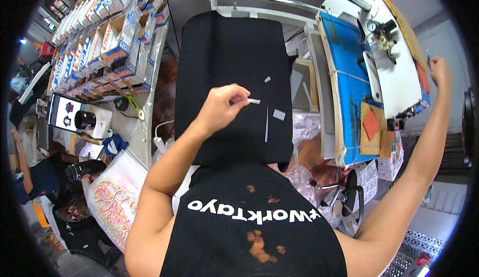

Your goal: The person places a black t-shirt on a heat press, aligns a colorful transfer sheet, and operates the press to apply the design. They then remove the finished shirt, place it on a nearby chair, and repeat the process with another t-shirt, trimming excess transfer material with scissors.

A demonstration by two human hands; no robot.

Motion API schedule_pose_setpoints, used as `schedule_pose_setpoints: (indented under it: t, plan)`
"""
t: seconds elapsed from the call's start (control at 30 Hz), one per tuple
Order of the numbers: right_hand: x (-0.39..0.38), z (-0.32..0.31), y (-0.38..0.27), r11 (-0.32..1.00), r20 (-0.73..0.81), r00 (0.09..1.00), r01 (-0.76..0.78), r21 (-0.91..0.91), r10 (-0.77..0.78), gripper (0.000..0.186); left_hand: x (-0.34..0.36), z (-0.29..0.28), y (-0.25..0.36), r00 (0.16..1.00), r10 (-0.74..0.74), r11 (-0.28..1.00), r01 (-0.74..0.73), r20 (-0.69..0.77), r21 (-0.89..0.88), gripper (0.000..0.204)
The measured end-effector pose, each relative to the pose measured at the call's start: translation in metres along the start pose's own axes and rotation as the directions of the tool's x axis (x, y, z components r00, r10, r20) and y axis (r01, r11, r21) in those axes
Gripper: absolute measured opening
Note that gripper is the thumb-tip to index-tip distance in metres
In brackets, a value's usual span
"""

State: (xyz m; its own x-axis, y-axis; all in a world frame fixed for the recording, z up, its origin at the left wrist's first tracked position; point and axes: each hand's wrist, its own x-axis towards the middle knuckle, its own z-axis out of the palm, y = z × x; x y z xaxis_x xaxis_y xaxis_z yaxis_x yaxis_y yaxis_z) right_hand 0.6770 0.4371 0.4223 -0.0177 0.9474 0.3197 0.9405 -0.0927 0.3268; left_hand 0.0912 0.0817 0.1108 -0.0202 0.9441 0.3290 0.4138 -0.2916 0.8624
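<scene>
A black fabric sheet (229, 47) lies flat over a board in front of me. My left hand (222, 105) hovers over its middle, fingers pinched on a small white strip (254, 100). A long thin white strip (266, 123) and a few small grey-white pieces (279, 114) lie on the fabric to the right of that hand. My right hand (439, 70) is raised far to the right, near the edge of a white machine head (394, 62); its fingers are curled, and I cannot make out anything in them.
Shelves of white, blue and orange boxes (107, 37) stand at the left above a worktable with a tablet (65, 111) and a white cylinder. A blue-covered press bed (349, 92) sits right of the fabric. Printed sheets (115, 197) lie lower left; another person's arm (22, 167) shows at the far left.
</scene>
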Motion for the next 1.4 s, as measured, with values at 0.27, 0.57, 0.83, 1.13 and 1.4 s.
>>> schedule_pose_setpoints:
  t: [0.27, 0.57, 0.83, 1.13, 1.4]
  plan:
    - [-0.156, 0.012, -0.213, 0.871, -0.346, 0.914, 0.336, 0.358, -0.211, 0.027, 0.024, 0.019, -0.040, 0.889, 0.422, 0.824, -0.294, -0.178, 0.485, 0.016]
    - [-0.253, 0.158, -0.466, -0.071, 0.537, 0.600, -0.703, 0.707, -0.593, 0.010, 0.108, 0.040, -0.104, 0.917, 0.373, 0.833, -0.398, 0.142, 0.384, 0.018]
    - [-0.168, 0.267, -0.490, -0.495, 0.612, 0.790, -0.544, 0.677, -0.030, 0.012, 0.283, 0.041, -0.199, 0.995, 0.006, 0.708, -0.073, 0.097, 0.702, 0.039]
    - [-0.144, 0.285, -0.485, -0.405, 0.672, 0.732, -0.651, 0.642, -0.111, 0.009, 0.352, 0.035, -0.226, 0.819, -0.498, 0.714, 0.201, 0.285, 0.671, 0.037]
    - [-0.130, 0.195, -0.526, -0.038, 0.557, 0.648, -0.669, 0.743, -0.520, 0.018, 0.256, -0.011, -0.216, 0.970, 0.099, 0.779, 0.065, -0.224, 0.624, 0.020]
